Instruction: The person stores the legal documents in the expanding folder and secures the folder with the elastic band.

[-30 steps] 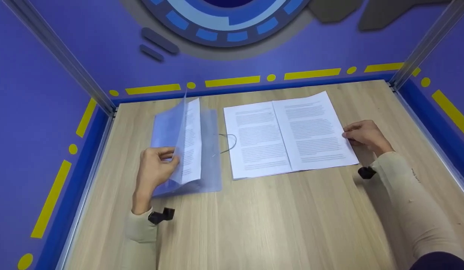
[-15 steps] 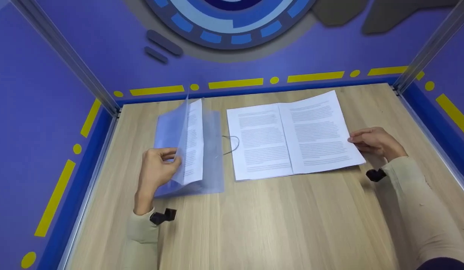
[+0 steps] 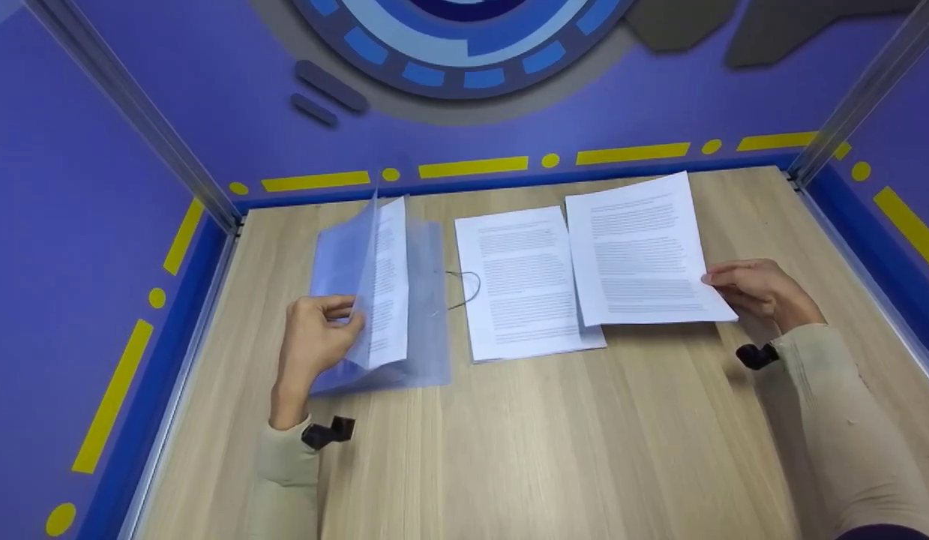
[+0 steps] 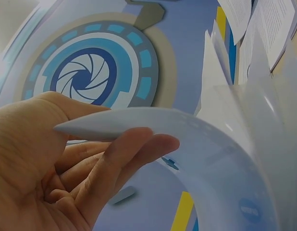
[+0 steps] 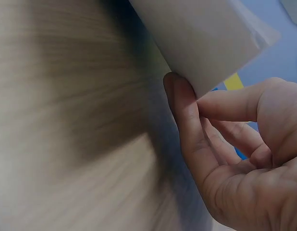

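pinching paper (image 3: 640, 255), underside (image 5: 199, 41) in right-wrist view

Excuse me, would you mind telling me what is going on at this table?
A person's left hand holds up the clear flap of a plastic folder, with a printed sheet standing beside it. Their right hand pinches the right edge of some loose paper, raised off the table on that side. In the head view, it overlaps the pages lying beside the folder.

- Page (image 3: 640, 251) is showing grey print on white.
- Folder (image 3: 428, 330) is looking pale blue.
- Worktop (image 3: 509, 442) is displaying pale wood grain.
- Wall (image 3: 217, 105) is bearing yellow bars on violet-blue.
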### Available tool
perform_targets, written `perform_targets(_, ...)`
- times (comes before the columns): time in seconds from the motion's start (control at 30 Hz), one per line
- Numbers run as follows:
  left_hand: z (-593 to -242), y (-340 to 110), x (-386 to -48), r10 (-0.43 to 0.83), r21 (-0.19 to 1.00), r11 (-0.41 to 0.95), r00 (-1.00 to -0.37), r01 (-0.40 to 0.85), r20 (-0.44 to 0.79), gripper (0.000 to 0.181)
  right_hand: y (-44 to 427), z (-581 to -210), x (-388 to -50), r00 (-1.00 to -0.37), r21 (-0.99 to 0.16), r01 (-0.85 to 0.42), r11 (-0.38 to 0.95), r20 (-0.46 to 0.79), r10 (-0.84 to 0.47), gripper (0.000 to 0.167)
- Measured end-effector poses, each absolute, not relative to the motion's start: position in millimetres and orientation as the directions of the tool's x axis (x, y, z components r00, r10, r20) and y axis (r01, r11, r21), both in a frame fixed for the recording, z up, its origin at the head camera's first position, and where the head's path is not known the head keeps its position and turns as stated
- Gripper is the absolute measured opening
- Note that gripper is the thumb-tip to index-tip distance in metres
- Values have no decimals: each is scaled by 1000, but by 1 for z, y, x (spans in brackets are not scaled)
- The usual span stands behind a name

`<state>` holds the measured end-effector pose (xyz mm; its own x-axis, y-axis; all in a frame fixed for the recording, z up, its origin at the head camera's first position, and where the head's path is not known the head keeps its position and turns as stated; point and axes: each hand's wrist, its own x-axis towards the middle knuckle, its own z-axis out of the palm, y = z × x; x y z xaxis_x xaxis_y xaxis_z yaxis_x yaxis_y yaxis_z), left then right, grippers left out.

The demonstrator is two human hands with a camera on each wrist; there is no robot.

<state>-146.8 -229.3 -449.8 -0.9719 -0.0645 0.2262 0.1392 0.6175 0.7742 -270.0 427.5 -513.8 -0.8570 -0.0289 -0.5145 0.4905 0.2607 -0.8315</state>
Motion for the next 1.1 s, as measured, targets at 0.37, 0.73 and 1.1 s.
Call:
perform_targets(0.37,-448,-230,-147,-74,775,621,-975,121,212,27,406,-509,-263,-860,-869,490,69,-494,-123,15)
perform_targets(0.73,-446,-232,-145,-82,779,616,-974,116,210,27,363,-503,-258,-893,-892,439,-111,-418,-169,12)
perform_targets(1.1,-446,-232,-146,-86,784,611,-975,112,206,27,330,-498,-257,-906,-899,407,-160,-375,-194,13)
